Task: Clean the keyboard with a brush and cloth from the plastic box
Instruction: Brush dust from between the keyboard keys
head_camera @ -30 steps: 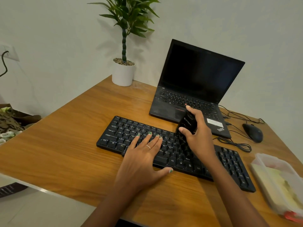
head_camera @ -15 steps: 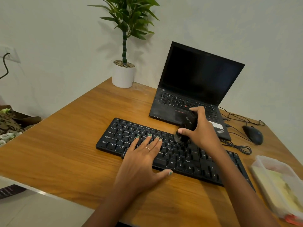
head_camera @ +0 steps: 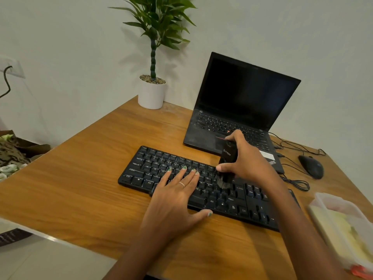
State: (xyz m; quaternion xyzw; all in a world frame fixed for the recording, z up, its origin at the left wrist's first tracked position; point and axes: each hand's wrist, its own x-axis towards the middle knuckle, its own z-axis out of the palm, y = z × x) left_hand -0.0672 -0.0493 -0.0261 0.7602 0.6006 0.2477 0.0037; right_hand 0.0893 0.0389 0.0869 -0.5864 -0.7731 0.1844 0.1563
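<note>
Wooden desk (head_camera: 84, 178) against a pale wall, head view. Black keyboard (head_camera: 153, 168) lies at centre. Left hand (head_camera: 173, 201) rests flat on the keys, fingers straight and spread. Right hand (head_camera: 248, 162) grips a black brush (head_camera: 228, 156), thumb and fingers curled round its body, bristles down on the keys right of centre. Clear plastic box (head_camera: 331, 201) sits at the right edge, holding a pale yellow cloth (head_camera: 347, 233). Open black laptop (head_camera: 242, 98) behind the keyboard. Black mouse (head_camera: 310, 166) with cables to its right. White pot (head_camera: 151, 96) holds a green plant (head_camera: 159, 23) and pebbles.
</note>
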